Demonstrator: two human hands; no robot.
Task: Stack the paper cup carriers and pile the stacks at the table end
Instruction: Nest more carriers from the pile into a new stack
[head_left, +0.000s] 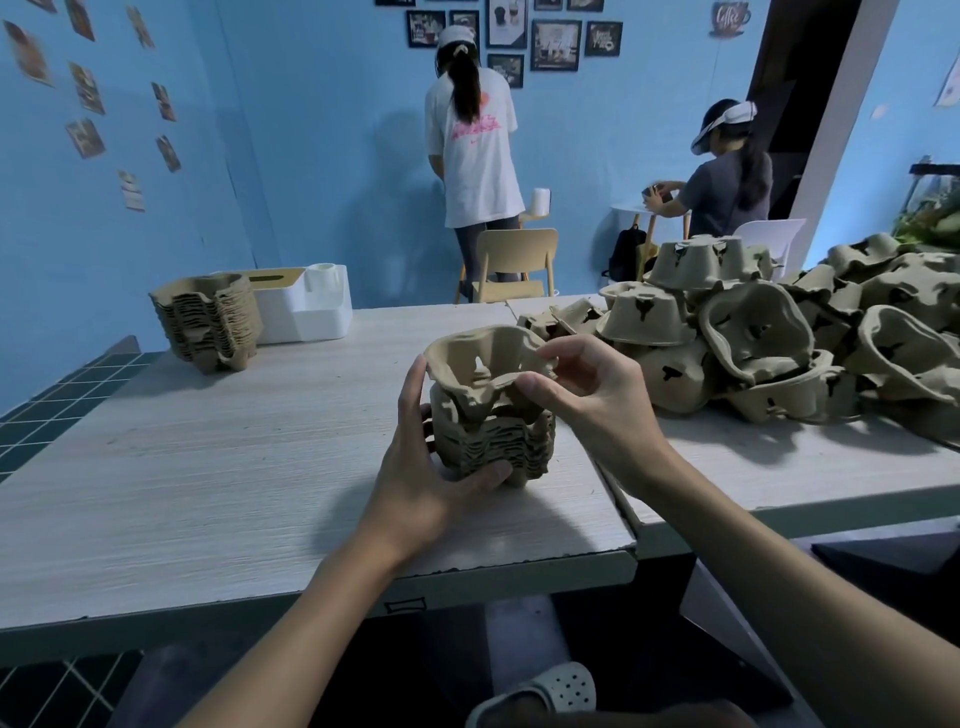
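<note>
Two hands work at the centre of the frame, over the near edge of the pale wooden table (208, 467). The left hand (431, 467) grasps a half-built stack (493, 441) of nested carriers low on its left side, thumb curled across the base in front and fingers wrapped behind. The right hand (592, 395) pinches the top carrier (483, 358) at its right rim between thumb and bent fingers. That carrier sits high and slightly tilted, its cups not yet sunk into the ones below. Whether the stack rests on the table or is lifted just off it is hard to tell.

The step in hand looks like seating this carrier. The next move calls for lining its cups up with those beneath and pressing down evenly while the left hand steadies the column.

Farther back on the right lies a loose heap (779, 353) of unsorted carriers, so much of the task remains. At the upper left, near the far table end, a finished stack (208, 327) stands just beside a white box (306, 306).
</note>
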